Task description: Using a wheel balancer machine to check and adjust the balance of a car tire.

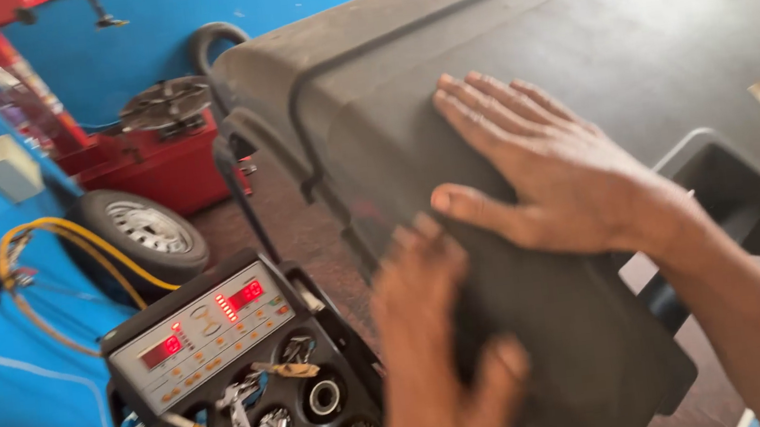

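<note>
A big dark grey plastic hood [570,39] of a wheel machine fills the middle and right of the view. My right hand [536,162] lies flat on its top, fingers spread and pointing away to the left. My left hand [438,350] is blurred and presses against the hood's lower near edge, thumb out to the right. Neither hand grips anything. Left of my left hand is the machine's control panel [203,334] with red lit digits.
Below the panel a black tray [326,410] holds pliers, a yellow-handled tool and metal cones. A wheel [144,231] leans against a blue wall beside yellow hoses [68,239]. A red tyre machine [153,144] stands behind.
</note>
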